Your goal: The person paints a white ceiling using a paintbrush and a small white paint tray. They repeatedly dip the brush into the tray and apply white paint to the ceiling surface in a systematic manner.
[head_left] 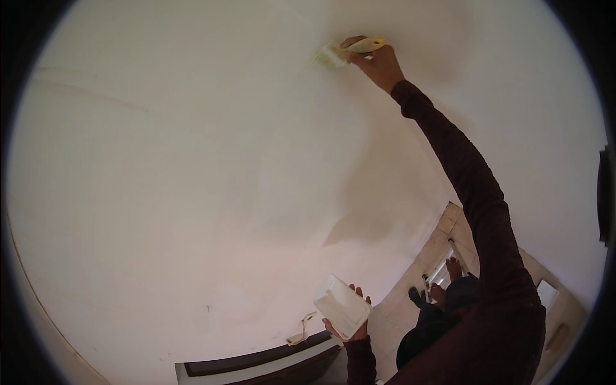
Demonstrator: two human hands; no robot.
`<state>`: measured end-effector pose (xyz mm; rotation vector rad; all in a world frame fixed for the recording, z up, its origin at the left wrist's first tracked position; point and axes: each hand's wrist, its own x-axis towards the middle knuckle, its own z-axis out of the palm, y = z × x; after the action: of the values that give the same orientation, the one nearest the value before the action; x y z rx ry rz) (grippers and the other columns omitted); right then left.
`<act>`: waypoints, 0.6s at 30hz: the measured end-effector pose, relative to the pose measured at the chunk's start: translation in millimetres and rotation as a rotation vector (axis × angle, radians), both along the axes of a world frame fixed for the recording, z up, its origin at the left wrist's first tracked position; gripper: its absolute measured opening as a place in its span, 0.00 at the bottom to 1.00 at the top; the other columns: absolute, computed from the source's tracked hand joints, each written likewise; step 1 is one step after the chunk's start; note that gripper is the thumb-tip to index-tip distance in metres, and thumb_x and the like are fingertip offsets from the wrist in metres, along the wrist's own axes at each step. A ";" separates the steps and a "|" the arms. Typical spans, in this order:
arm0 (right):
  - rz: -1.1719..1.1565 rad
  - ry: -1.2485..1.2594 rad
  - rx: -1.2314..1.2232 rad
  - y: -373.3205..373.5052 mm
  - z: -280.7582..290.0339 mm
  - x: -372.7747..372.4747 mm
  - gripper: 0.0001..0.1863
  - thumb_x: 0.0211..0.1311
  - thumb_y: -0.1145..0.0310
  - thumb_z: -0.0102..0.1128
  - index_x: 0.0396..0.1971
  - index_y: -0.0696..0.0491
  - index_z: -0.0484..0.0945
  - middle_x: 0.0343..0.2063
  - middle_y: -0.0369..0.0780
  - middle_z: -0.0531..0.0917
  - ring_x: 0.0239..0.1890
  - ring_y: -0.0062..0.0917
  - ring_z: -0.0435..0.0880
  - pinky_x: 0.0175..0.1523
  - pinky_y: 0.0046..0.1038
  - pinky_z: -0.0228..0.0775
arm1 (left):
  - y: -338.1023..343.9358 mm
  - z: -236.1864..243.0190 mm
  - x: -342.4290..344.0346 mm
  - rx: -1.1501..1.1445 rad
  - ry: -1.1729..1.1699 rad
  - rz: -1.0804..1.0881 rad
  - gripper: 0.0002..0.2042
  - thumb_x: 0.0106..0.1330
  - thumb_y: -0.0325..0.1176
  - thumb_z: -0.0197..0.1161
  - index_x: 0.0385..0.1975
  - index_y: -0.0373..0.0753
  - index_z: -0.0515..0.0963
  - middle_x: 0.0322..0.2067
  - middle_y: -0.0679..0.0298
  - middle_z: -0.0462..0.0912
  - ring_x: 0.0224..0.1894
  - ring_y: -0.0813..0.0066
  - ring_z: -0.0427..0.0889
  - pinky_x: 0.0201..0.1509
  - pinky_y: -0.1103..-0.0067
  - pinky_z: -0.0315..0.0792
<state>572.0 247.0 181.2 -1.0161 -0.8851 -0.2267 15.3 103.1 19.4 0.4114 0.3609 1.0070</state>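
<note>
High on the pale wall (192,160), my right hand (385,67) is closed around the handle of a paintbrush (332,56). The brush's whitish bristles point left and appear to touch the wall surface. Low down in front of me, my left hand (360,331) supports a white rectangular plastic tub (343,307) from beneath and the side, its fingers curled along the edge. The tub is tilted and its open inside looks white; how much paint it holds, I cannot tell.
Below are bare feet (453,268) on what looks like a white step or ladder (437,273), over a tiled floor (391,317). A dark-topped piece of furniture (256,366) stands against the wall at the bottom. A white power strip with a cord (297,338) lies near it.
</note>
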 end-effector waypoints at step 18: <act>0.761 0.027 -0.041 -19.3 5.7 -272.9 0.11 0.63 0.73 0.64 0.46 0.53 0.80 0.43 0.33 0.84 0.39 0.19 0.81 0.43 0.26 0.77 | -10.5 -6.5 -4.0 0.020 0.042 0.130 0.44 0.56 0.62 0.62 0.72 0.51 0.57 0.68 0.45 0.61 0.68 0.40 0.62 0.65 0.42 0.59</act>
<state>299.1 227.7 186.9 -0.6560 -1.1907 0.4475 11.3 92.6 13.0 0.4319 0.4196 1.1307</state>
